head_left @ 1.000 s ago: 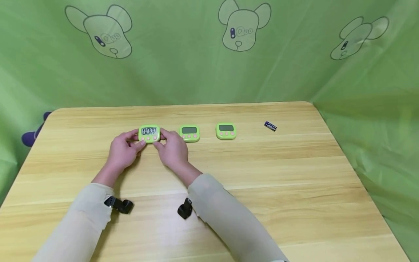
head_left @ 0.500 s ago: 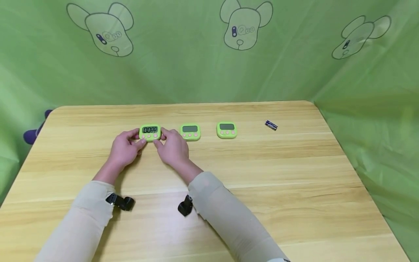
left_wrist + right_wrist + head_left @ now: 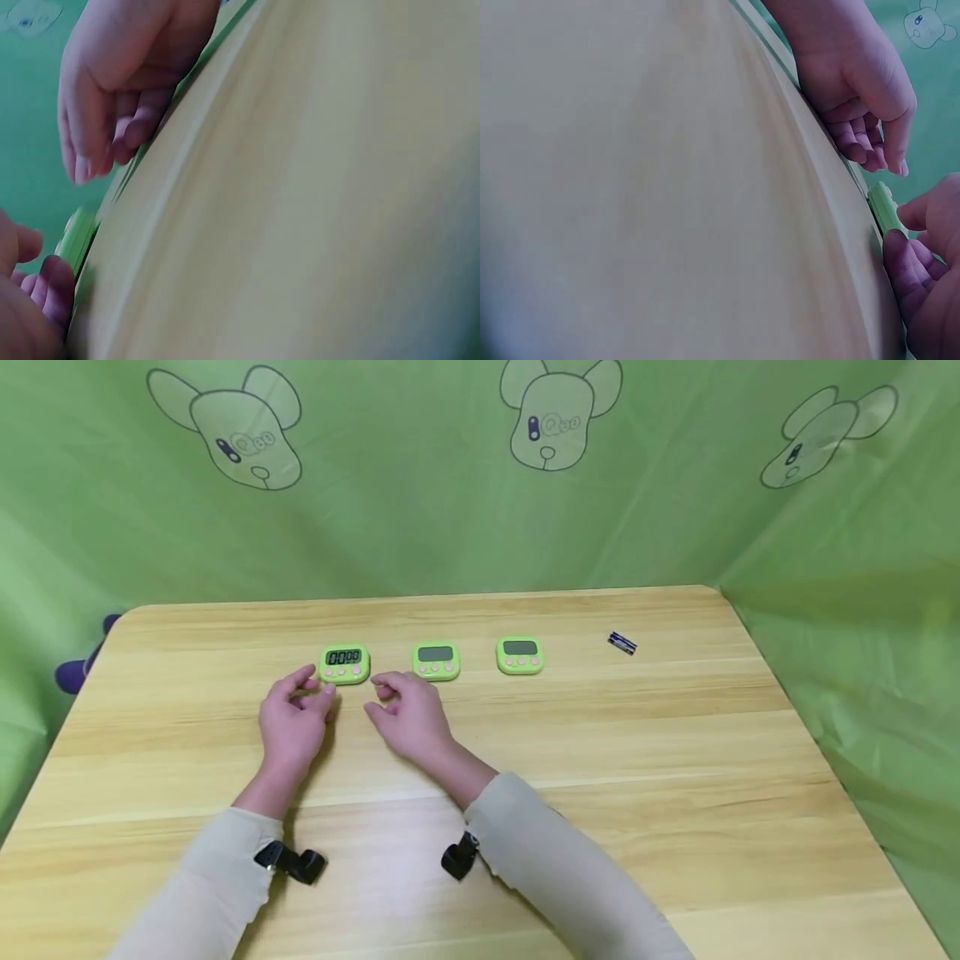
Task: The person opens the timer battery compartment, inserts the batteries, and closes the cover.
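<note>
A green digital timer (image 3: pixel 344 665) with pink buttons lies on the table, its screen reading 00:00. My left hand (image 3: pixel 294 714) is just in front of its left side, fingers loosely bent and holding nothing. On the other side, my right hand (image 3: pixel 411 714) stands off the timer's lower right corner with thumb and forefinger apart and nothing between them. A second green timer (image 3: pixel 436 661) with a blank screen lies just beyond the right hand. In the left wrist view the timer (image 3: pixel 78 238) shows edge-on past the left fingers.
Farther right sits a third green timer (image 3: pixel 520 656), also blank. Two small dark-blue batteries (image 3: pixel 622 643) lie side by side near the back right of the wooden table (image 3: pixel 637 793). A green curtain (image 3: pixel 420 535) hangs along the table's back edge.
Both hands have let go of the left timer and drawn back toward the person, the right one also moving rightward. The timer stays in place, still showing 00:00.
</note>
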`<state>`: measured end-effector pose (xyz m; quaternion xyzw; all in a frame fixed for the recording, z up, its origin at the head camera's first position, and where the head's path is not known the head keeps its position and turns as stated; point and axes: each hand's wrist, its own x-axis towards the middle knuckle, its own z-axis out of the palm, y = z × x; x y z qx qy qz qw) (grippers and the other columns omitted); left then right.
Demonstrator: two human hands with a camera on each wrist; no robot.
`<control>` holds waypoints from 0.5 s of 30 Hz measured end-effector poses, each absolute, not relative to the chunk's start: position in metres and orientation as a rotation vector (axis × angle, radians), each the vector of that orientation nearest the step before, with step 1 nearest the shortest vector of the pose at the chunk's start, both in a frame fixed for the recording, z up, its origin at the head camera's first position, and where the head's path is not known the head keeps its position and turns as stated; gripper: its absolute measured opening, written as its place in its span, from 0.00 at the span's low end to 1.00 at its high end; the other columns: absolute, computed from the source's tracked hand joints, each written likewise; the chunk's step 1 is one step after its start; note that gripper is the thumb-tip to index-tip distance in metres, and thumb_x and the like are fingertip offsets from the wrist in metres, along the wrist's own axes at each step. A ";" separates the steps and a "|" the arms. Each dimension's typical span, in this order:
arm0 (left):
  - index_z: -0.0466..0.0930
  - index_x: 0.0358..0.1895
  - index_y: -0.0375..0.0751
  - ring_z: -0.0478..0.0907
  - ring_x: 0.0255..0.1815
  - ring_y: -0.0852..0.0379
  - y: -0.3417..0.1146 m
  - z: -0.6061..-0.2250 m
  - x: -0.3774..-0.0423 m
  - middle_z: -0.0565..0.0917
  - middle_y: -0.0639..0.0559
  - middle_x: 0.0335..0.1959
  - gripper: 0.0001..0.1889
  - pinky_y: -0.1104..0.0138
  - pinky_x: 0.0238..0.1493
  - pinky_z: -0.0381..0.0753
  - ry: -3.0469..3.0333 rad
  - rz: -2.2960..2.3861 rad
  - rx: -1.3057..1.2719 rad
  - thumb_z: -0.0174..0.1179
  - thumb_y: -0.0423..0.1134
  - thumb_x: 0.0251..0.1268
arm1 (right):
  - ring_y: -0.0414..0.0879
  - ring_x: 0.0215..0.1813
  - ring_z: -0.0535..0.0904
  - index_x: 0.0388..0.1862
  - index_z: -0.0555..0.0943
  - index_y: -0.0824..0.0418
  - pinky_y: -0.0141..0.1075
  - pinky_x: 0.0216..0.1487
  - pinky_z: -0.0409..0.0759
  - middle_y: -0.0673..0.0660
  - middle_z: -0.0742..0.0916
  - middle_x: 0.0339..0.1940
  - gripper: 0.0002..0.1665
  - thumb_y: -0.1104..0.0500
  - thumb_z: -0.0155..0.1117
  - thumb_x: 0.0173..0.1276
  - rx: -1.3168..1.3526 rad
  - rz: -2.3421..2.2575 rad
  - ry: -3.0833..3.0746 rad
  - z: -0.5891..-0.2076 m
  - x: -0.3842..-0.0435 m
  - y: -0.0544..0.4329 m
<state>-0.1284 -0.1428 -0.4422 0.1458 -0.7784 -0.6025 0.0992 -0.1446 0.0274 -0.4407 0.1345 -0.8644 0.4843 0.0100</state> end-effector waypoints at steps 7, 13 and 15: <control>0.81 0.56 0.32 0.76 0.35 0.55 -0.104 -0.448 -0.109 0.81 0.44 0.42 0.19 0.75 0.34 0.78 -2.324 -1.720 0.214 0.68 0.27 0.61 | 0.40 0.32 0.80 0.51 0.84 0.65 0.29 0.36 0.81 0.55 0.86 0.38 0.18 0.63 0.75 0.61 0.463 1.523 -2.691 -0.435 -0.129 0.060; 0.81 0.55 0.29 0.77 0.34 0.53 -0.076 -0.447 -0.109 0.81 0.41 0.44 0.20 0.75 0.34 0.79 -2.321 -1.732 0.060 0.70 0.26 0.58 | 0.42 0.31 0.81 0.51 0.84 0.66 0.30 0.35 0.83 0.56 0.86 0.38 0.19 0.63 0.75 0.61 0.414 1.529 -2.662 -0.434 -0.121 0.089; 0.81 0.55 0.29 0.78 0.34 0.53 -0.068 -0.447 -0.113 0.80 0.41 0.45 0.20 0.74 0.35 0.80 -2.338 -1.725 0.035 0.70 0.27 0.59 | 0.43 0.31 0.81 0.51 0.84 0.66 0.31 0.34 0.83 0.57 0.86 0.38 0.20 0.64 0.76 0.60 0.363 1.531 -2.636 -0.435 -0.120 0.099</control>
